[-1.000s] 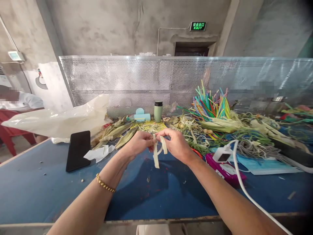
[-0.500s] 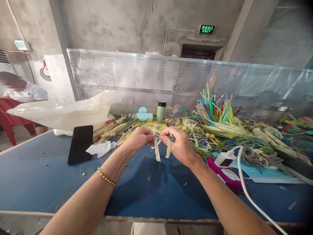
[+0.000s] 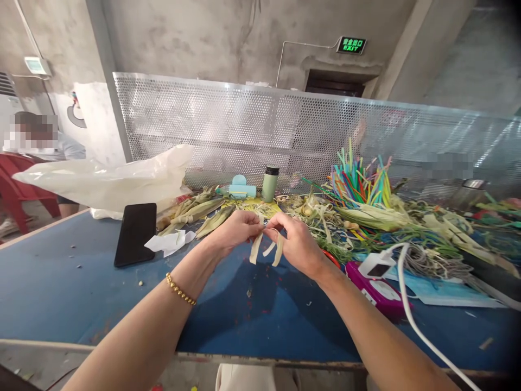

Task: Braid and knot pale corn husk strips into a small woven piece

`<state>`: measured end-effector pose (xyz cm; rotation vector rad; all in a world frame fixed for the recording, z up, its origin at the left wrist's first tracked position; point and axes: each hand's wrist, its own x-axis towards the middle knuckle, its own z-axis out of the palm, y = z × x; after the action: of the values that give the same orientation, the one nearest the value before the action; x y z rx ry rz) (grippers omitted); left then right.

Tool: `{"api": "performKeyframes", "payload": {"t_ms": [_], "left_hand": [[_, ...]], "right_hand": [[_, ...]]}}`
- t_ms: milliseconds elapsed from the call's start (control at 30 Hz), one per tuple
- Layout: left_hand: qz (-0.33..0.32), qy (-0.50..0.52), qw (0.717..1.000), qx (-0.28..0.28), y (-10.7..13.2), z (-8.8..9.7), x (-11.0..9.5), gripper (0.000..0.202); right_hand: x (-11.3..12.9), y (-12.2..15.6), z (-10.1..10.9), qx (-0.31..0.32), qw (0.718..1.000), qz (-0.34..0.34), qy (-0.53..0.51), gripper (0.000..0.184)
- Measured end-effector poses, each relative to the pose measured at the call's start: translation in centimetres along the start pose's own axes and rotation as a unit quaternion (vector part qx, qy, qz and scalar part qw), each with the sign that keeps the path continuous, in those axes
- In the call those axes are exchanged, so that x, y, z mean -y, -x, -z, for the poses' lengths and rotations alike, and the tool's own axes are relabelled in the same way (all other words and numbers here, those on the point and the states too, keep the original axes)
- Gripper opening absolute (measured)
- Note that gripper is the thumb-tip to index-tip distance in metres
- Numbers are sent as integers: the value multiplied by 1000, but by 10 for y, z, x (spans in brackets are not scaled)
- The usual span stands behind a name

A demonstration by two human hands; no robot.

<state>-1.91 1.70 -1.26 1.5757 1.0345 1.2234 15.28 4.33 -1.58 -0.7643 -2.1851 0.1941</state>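
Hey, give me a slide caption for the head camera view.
Left hand and right hand pinching pale strips over a blue table, a green bottle standing beyond.

Up off the table (image 3: 49, 293) they hung, the pale strips (image 3: 255, 250), flat, ribbon-like, creamy, well in from the near edge! Three ends dangled: two broader ones outside, a narrower, whiter one slanting between, and the right one curved! Their tops met between pinching fingertips (image 3: 266, 225), any join there hidden.
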Motion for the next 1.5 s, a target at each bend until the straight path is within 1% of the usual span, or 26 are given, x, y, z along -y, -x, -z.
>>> {"api": "performKeyframes", "payload": {"t_ms": [133, 300, 400, 533, 600, 667, 767, 833, 1000, 1067, 1133, 1267, 1400, 1500], "left_hand": [[-2, -19, 1000, 9, 0, 1, 3, 24], [3, -17, 1000, 7, -1, 1, 2, 23], [14, -18, 1000, 3, 0, 1, 1, 23], [21, -11, 1000, 0, 0, 1, 1, 23], [22, -4, 1000, -4, 0, 1, 2, 22], [23, 8, 1000, -13, -1, -1, 2, 21], [19, 23, 999, -23, 0, -2, 2, 23], [19, 27, 999, -20, 0, -2, 2, 26], [23, 37, 999, -17, -2, 0, 5, 27], [32, 60, 998, -14, -2, 2, 6, 27], [52, 101, 994, 3, -3, 3, 7, 27], [82, 173, 981, 29, -3, 4, 8, 28], [82, 186, 979, 31, -4, 3, 8, 29], [75, 182, 980, 31, -3, 1, 6, 28]], "right_hand": [[-3, 0, 1, 5, 1000, -8, -14, 12], [-8, 1, 2, 5, 1000, -21, -3, 13], [-8, 0, 3, 4, 1000, -6, 3, 12], [-6, -3, 4, -33, 999, 29, 28, 12], [-5, -3, 4, -61, 997, 32, 32, 12], [-5, -3, 3, -76, 997, 25, 21, 11], [-5, -2, 1, -76, 997, 11, -11, 12], [-4, -2, 1, -76, 997, 2, -27, 11], [0, -2, 2, -82, 996, -12, -32, 9], [1, -2, 3, -79, 995, -21, -57, 9], [1, -2, 3, -74, 992, -38, -97, 11], [1, -2, 1, -86, 978, -82, -170, 14], [1, -3, -1, -88, 960, -115, -242, 25], [-1, -5, -2, -91, 955, -125, -254, 33]]}}
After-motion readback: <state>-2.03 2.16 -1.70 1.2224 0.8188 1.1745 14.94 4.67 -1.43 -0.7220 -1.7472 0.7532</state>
